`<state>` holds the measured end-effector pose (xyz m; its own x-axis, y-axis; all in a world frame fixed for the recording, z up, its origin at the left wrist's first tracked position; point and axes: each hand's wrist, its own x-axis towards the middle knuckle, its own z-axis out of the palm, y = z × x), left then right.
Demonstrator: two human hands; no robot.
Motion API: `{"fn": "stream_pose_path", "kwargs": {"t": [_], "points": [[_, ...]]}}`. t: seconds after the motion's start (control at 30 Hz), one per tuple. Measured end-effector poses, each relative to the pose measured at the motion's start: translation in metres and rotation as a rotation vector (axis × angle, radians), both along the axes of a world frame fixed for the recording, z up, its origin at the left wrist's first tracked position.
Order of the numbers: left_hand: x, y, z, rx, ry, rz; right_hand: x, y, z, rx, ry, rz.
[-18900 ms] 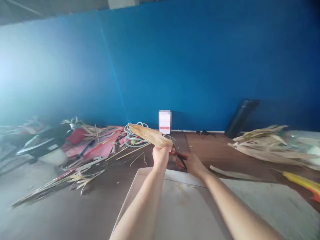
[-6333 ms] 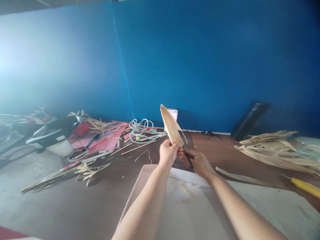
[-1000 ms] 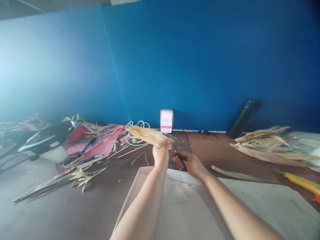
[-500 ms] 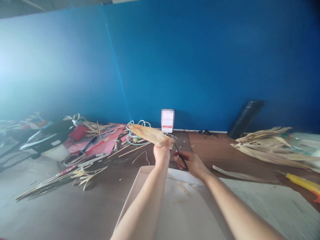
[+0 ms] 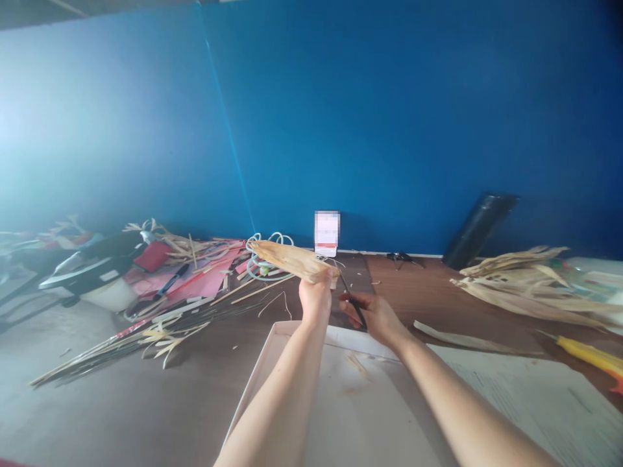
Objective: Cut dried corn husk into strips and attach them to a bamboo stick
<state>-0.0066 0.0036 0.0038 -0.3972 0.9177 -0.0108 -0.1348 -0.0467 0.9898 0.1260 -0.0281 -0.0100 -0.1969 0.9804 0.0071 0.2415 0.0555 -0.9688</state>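
Observation:
My left hand (image 5: 315, 299) is closed round the near end of a dried corn husk (image 5: 287, 258), tan and flat, which points away to the left. In my right hand (image 5: 377, 318) is a pair of scissors (image 5: 359, 312) with dark handles. Their thin blades reach up beside the husk's right end; whether they touch it I cannot tell. Both hands hover at the far edge of a shallow white box (image 5: 360, 415), where small husk scraps (image 5: 359, 365) lie.
On the left are an iron (image 5: 82, 279), pink paper (image 5: 214, 277) and a bundle of thin sticks (image 5: 131, 350). A phone (image 5: 326, 233) leans on the blue wall. To the right lie more husks (image 5: 516, 285), a black roll (image 5: 479, 230), a printed sheet (image 5: 530, 395) and a yellow-handled tool (image 5: 586, 353).
Both hands hold nearly the same place. The right hand and the scissors have shifted very slightly; the husk stays in the left hand.

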Motion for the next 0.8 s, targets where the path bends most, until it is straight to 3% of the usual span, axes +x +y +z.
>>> {"fn": "stream_pose_path", "kwargs": {"t": [0.47,0.8], "points": [[-0.0004,0.0001,0.0030,0.018,0.001,0.020,-0.0011,-0.0025,0.0060,-0.006,-0.067,-0.015],[-0.0031,0.0066,-0.0066,0.046,-0.030,0.012,-0.0003,-0.0023,0.0046,-0.026,-0.057,-0.009]]}}
